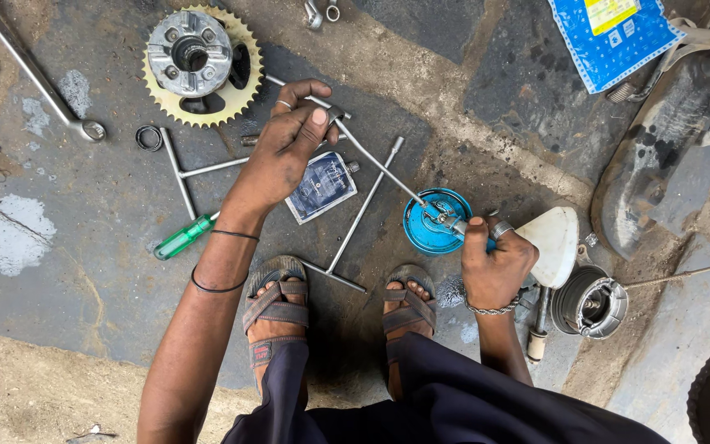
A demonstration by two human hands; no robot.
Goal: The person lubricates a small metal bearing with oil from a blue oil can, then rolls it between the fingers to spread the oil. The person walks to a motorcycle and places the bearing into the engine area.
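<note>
Left hand (289, 152) grips the long T-handle wrench (375, 164); right hand (495, 263) is closed on what appears to be a small metal part (445, 218) over the blue tin (437, 220) on the floor. Side load could slip the wrench tip or tip the tin.

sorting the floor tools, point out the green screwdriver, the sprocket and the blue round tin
green screwdriver (181, 239), head view, on its handle
sprocket (244, 90), head view, on its toothed rim
blue round tin (425, 234), head view, on its lid
</note>
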